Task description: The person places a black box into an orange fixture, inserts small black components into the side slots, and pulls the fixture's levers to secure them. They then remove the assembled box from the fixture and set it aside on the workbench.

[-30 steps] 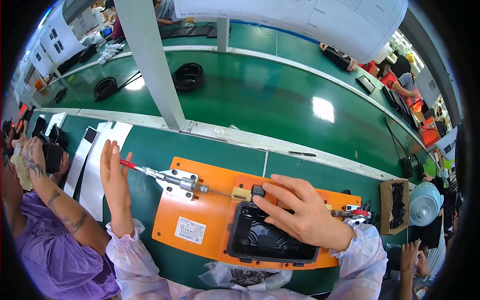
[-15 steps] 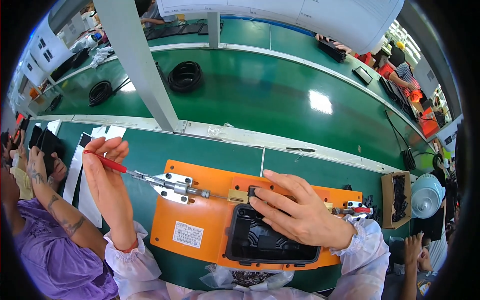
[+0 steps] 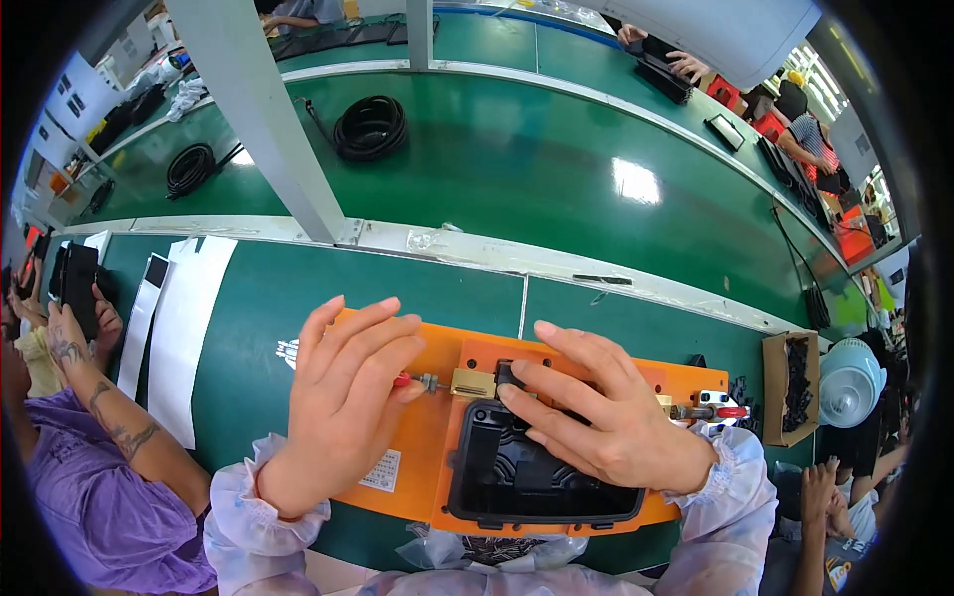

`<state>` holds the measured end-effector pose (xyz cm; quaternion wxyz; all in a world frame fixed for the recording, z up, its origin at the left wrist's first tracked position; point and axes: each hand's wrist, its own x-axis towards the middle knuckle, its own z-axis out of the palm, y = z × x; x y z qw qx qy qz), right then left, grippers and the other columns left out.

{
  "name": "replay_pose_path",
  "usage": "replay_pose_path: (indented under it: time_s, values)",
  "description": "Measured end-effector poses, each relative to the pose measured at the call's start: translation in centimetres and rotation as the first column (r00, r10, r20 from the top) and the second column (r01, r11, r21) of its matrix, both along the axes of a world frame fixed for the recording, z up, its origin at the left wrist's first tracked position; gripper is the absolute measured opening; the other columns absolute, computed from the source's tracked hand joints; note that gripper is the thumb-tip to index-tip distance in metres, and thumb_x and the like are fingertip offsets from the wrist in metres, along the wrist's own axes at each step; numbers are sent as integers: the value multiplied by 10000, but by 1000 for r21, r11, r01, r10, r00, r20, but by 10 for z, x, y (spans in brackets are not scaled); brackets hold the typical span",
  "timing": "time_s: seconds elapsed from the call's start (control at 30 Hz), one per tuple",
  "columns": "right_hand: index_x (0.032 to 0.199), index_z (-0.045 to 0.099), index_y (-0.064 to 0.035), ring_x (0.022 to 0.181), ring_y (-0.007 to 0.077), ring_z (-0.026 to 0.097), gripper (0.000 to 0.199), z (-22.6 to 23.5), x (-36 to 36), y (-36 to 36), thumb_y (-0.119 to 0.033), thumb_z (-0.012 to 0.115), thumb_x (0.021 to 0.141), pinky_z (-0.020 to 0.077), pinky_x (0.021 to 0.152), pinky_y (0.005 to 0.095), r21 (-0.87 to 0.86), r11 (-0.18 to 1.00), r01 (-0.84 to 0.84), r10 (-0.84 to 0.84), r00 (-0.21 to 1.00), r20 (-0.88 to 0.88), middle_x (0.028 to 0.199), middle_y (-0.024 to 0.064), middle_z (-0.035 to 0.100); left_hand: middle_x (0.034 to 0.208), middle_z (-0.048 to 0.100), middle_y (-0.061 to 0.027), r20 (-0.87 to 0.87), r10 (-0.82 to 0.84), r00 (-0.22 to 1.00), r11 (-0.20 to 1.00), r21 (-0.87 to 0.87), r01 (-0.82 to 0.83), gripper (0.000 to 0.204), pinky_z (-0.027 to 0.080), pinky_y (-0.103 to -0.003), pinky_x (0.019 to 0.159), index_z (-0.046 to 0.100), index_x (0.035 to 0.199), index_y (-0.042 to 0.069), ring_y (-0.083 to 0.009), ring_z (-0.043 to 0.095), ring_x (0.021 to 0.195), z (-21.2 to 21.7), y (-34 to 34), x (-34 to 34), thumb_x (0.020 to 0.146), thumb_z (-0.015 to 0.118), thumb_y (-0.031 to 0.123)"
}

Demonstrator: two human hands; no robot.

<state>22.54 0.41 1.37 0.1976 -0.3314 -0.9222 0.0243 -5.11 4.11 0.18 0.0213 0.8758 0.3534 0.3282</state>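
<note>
An orange fixture plate [image 3: 412,477] lies on the bench with a black plastic housing [image 3: 542,509] on it, its hollow side up. My right hand [image 3: 606,422] lies over the housing's upper edge, fingers stretched, fingertips touching a small black part [image 3: 505,375] beside a brass block [image 3: 473,384]. My left hand [image 3: 353,407] is curled round the red handle of the left toggle clamp [image 3: 402,379]; only the handle's tip shows between thumb and fingers. The hand hides most of that clamp. A second red-handled toggle clamp [image 3: 730,411] sits at the plate's right end.
A cardboard box [image 3: 775,397] of black parts and a pale blue fan [image 3: 850,387] stand at the right. White strips [image 3: 189,328] lie at the left, near a co-worker's tattooed arm [image 3: 124,422]. Beyond the rail are coiled black cables [image 3: 370,127]. A bag of screws [image 3: 487,548] lies in front.
My left hand has moved right and inward, swinging the clamp's red handle over toward the housing. My right hand stays on the housing with its fingers slightly more spread.
</note>
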Motion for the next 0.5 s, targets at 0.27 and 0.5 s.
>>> replay_pose_path:
  time_s: [0.27,0.5]
  values:
    - [1174,678,-25,1352,383,463,429,-3,3,0,-175,774,784,467,1014,518,-26,1000,3,-4,999,-49,1273,140,572,1110,689,-92,149,64,987,998,-16,-63,387,300,-561,1128,642,1168,53,-301,661,1086,7,-2,0,811,778,116]
    - [1244,660,-56,1340,394,467,502,0,7,-2,-201,782,780,457,1015,523,-49,999,14,-15,999,-31,1306,145,556,1018,702,-89,-42,-42,998,997,64,44,362,360,-603,1089,642,1149,35,-252,690,947,1,6,-3,806,755,52]
